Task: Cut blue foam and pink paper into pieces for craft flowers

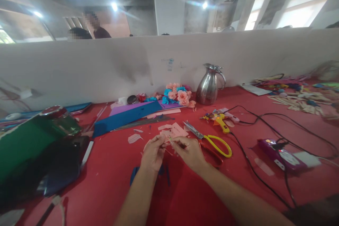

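My left hand and my right hand meet over the red table, fingers pinched together on a small pink paper piece held between them. Several cut pink paper pieces lie just beyond the fingers. Yellow-handled scissors rest on the table right of my right hand. A blue strip lies under my left wrist.
A yellow glue gun and black cables lie to the right, with a purple power strip. A steel jug, paper flowers and blue and purple sheets stand at the back. A green box sits left. People stand behind the white partition.
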Motion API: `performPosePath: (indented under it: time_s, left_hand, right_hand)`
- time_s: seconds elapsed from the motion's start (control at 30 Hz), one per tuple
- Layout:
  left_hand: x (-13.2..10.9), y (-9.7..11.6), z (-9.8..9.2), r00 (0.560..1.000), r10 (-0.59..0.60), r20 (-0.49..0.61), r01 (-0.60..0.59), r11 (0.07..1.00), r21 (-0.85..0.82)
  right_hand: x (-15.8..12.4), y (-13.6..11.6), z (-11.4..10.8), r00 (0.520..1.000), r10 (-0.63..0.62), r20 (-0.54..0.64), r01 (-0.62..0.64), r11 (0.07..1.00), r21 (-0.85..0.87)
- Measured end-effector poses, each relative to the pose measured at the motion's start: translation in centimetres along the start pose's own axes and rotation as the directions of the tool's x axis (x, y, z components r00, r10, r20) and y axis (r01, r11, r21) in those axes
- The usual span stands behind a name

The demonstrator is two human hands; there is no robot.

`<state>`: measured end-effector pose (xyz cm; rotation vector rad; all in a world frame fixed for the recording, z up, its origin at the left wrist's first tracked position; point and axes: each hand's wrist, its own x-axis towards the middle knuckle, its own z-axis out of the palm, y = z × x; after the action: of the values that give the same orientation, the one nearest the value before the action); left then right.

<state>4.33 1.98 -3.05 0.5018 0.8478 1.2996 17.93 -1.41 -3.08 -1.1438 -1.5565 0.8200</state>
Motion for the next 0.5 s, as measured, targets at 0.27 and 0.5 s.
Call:
performPosePath:
  time_s: [0.27,0.5]
  left_hand:
    - [0.07,-0.07,-0.09,1.0,0.007,-0.002,-0.007,1.0,0.0]
    - [-0.05,0.03,0.15,1.0,0.015,-0.016,-0.015,1.0,0.004]
  right_hand:
    - [-0.19,0.25,0.03,0.992,-0.124,0.04,0.129,0.973,-0.191]
    - [-0.28,0.67,0.09,0.986,-0.149,0.074,0.164,0.943,-0.29]
